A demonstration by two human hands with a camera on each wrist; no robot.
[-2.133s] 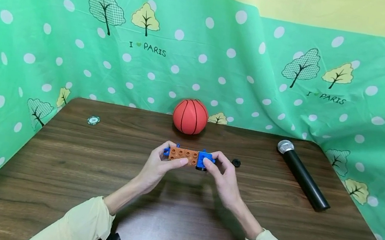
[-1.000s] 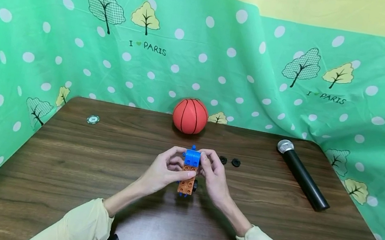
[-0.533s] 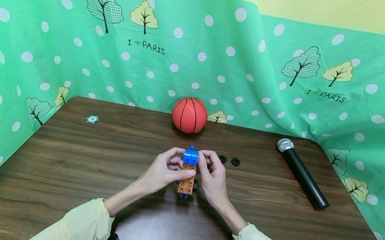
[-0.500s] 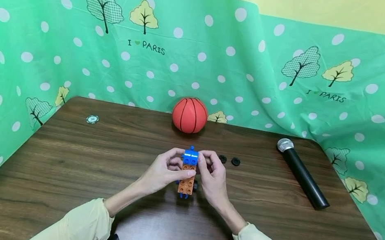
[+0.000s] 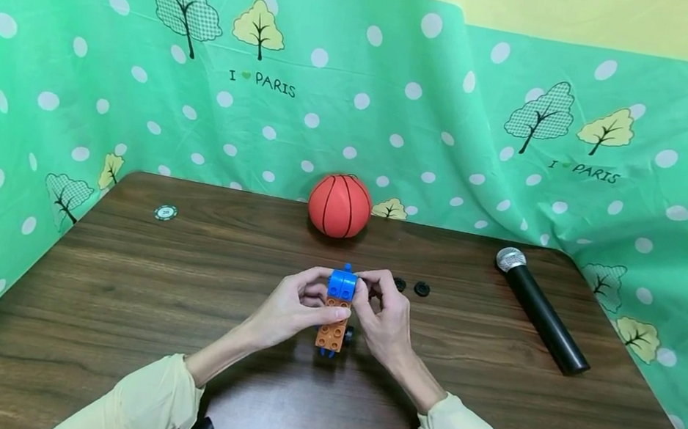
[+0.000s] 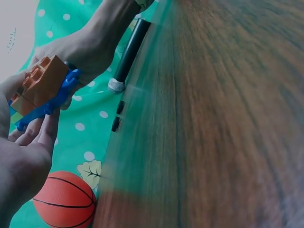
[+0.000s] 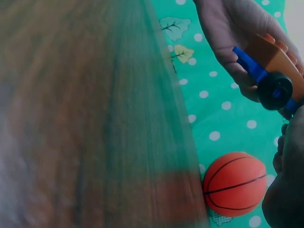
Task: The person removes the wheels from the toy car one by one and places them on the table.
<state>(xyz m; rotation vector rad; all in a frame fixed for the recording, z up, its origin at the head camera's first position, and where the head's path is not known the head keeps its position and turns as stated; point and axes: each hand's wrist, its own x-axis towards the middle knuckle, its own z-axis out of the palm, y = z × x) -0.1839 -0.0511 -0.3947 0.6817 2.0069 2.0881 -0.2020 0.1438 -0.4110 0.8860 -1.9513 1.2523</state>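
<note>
Smooth plastic toy (image 5: 332,327), wood-grain table (image 5: 104,297) (softly glossy), cloth backdrop (image 5: 345,29), metal-mesh microphone head (image 5: 510,259)

The ball (image 5: 340,206) blocks beyond the hands (image 5: 286,310) (image 5: 387,328); room lies chipward, left.

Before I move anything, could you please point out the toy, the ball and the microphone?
Toy (image 5: 331,332): head view, on its orange studded top.
Ball (image 5: 340,206): head view, on the middle of its red side.
Microphone (image 5: 545,319): head view, on its black handle.
</note>
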